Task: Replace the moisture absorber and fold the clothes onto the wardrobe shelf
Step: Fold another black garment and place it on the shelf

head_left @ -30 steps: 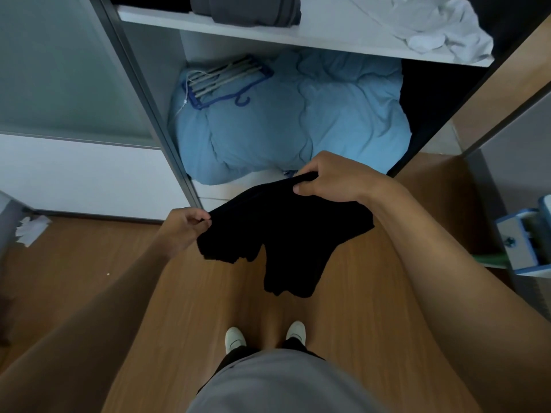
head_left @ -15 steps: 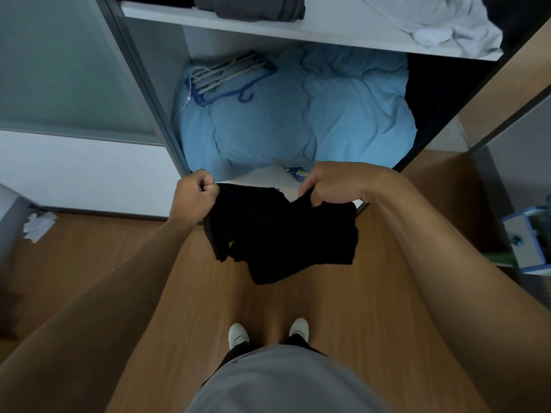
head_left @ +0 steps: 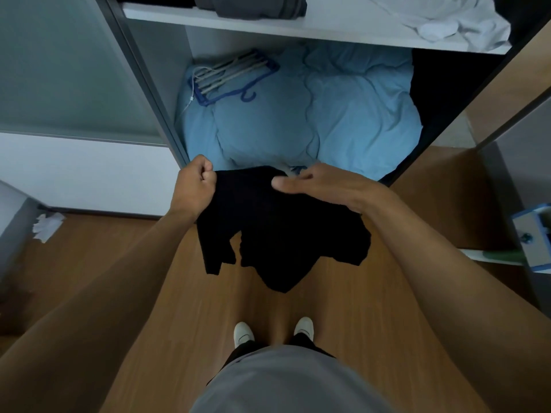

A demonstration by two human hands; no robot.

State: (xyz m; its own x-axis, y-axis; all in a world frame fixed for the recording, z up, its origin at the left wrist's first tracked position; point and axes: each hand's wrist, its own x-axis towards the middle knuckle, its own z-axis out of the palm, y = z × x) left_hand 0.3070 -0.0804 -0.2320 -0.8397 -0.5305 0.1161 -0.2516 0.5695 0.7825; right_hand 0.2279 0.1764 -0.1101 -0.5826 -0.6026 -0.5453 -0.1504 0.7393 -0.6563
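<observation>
A black garment (head_left: 277, 228) hangs partly folded in front of the open wardrobe, above the wooden floor. My left hand (head_left: 195, 183) grips its upper left edge in a fist. My right hand (head_left: 316, 186) lies flat across the top right of the cloth with fingers straight. The white wardrobe shelf (head_left: 328, 28) runs along the top of the view. On it lie a folded grey garment (head_left: 253, 7) and a crumpled white garment (head_left: 453, 22). No moisture absorber is visible.
Below the shelf a light blue duvet (head_left: 298, 114) fills the compartment, with blue and white hangers (head_left: 232, 76) lying on it. The frosted sliding door (head_left: 59, 70) stands at the left. A crumpled tissue (head_left: 46, 226) lies on the floor. A blue and white object (head_left: 533, 239) sits at the right edge.
My hands drew together and folded the black garment. My right hand has let go of its pinch and now lies flat on the cloth. The left hand keeps its grip.
</observation>
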